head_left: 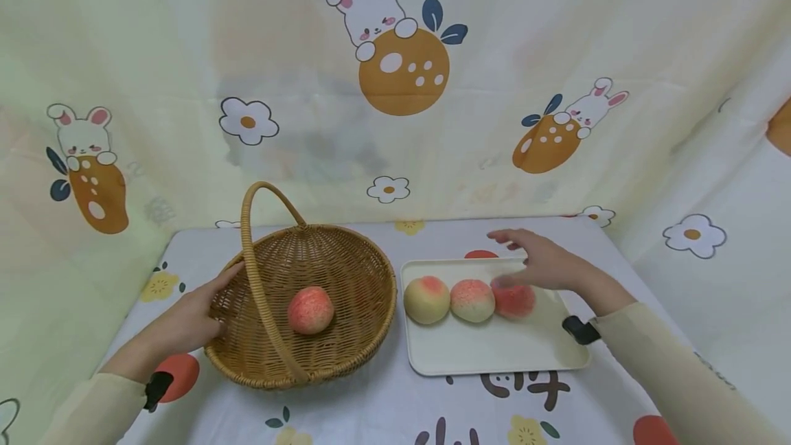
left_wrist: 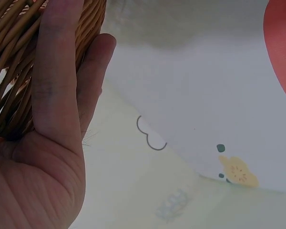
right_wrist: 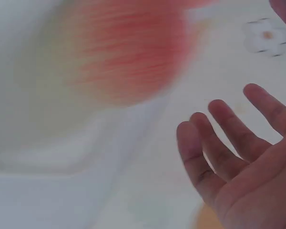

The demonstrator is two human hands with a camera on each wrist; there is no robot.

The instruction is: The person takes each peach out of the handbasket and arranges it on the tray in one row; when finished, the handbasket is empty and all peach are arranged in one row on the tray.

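Note:
On the left of the table stands a round wicker basket [head_left: 361, 253] with an arched handle and one peach [head_left: 311, 310] inside. My left hand [head_left: 188, 318] holds the basket's left rim; in the left wrist view its fingers [left_wrist: 57, 90] lie along the woven wall. A cream tray [head_left: 494, 356] carries three peaches in a row: a pale one [head_left: 426, 301], a speckled one [head_left: 472, 301] and a red one [head_left: 516, 301]. Above the red peach hovers my right hand [head_left: 550, 263], its fingers spread and apart. The right wrist view shows nothing in its palm.
A patterned white cloth [head_left: 371, 411] covers the table under basket and tray. Behind and at both sides hangs a curtain [head_left: 296, 170] printed with rabbits and flowers. The basket handle [head_left: 253, 253] arches up close to my left hand.

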